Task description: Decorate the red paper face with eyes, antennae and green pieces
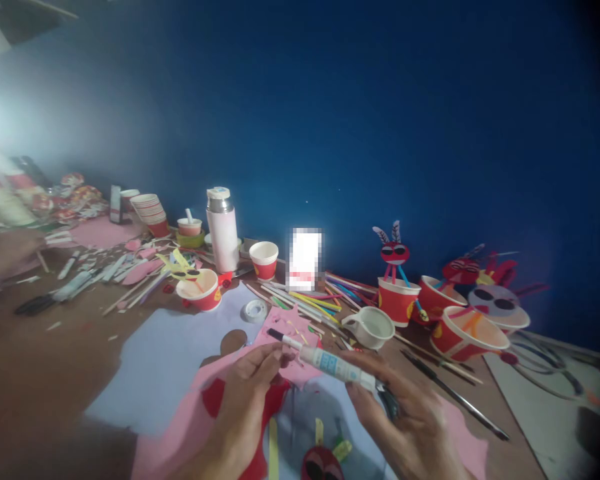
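My right hand is closed around a white glue tube with a blue label, tilted so that its narrow neck points left. A dark tip shows at the neck's end. A dark curved object shows by my right fingers; I cannot tell its kind. Just below the neck, the fingers of my left hand are pinched together, and what they hold is too small to make out. Under my hands lie red paper, pink paper and a red paper face with yellow strips by it.
Red-and-white paper cups with paper creatures stand at right. Behind my hands are a greenish cup, a tape roll, coloured sticks and a thermos. A black pen lies right. Another person's hand is far left.
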The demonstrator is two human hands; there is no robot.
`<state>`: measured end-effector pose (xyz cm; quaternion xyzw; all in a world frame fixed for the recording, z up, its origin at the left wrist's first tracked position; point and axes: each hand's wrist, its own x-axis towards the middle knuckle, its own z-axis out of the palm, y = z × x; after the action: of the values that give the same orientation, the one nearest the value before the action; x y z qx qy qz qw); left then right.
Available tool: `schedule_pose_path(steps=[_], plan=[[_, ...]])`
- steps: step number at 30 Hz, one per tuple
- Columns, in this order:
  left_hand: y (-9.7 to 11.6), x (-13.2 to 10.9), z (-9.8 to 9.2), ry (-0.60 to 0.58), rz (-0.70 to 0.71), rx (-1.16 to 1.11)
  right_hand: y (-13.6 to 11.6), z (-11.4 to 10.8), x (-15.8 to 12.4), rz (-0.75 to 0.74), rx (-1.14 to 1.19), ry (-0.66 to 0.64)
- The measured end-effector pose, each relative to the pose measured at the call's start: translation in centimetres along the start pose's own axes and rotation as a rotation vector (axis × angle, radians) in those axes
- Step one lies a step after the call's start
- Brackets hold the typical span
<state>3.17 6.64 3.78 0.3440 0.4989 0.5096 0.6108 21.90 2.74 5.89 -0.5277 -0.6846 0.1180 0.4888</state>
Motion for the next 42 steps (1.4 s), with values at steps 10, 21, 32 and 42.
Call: schedule_pose_path(steps=[10, 21, 32, 42], plan=[[0.2, -0.6, 0.2, -0.043, -0.075, -0.184, 0.4, 0.8, -0.8, -0.328, -0.191, -0.071], [-0.2, -1.1, 0.4, -0.211, -0.035, -0.098, 0.1, 0.9, -0.2, -0.391, -0.218, -0.055], [0.2, -1.8, 0.8, -0.268, 0.074, 0.003, 0.3, 1.4, -0.6, -0.416, -0.229, -0.057], [-0.3, -1.6, 0.9, -0.311, 0.120, 0.025, 0.3, 1.2, -0.6, -0.378, -0.211, -0.082]])
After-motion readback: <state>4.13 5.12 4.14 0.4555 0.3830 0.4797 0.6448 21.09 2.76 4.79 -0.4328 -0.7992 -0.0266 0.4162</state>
